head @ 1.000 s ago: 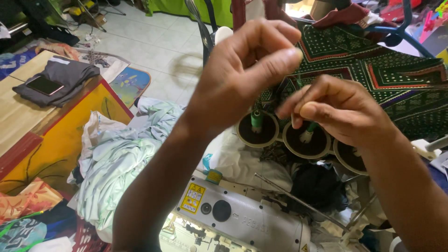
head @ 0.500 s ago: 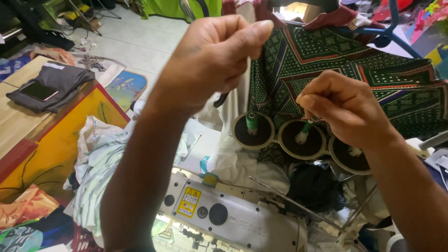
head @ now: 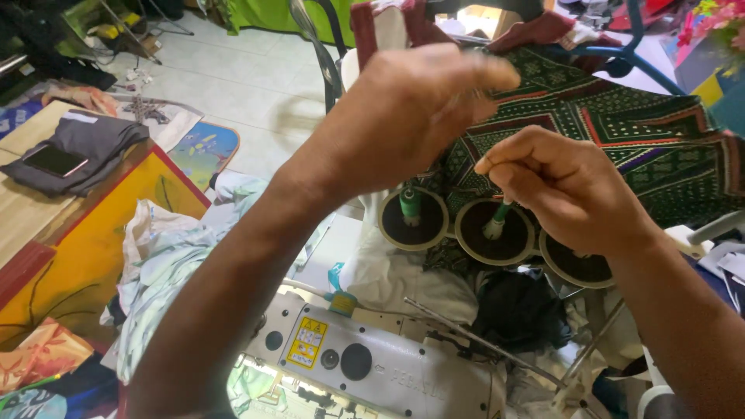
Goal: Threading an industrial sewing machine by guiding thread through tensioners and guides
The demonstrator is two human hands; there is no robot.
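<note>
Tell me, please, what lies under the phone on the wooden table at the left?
The phone rests on a folded dark grey cloth, which lies on the wooden table. Whatever may sit beneath that cloth is covered, so it cannot be seen.

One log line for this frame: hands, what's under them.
left hand: raised, fingers pinched | right hand: pinched above thread spool | thread stand discs below | sewing machine in front
</note>
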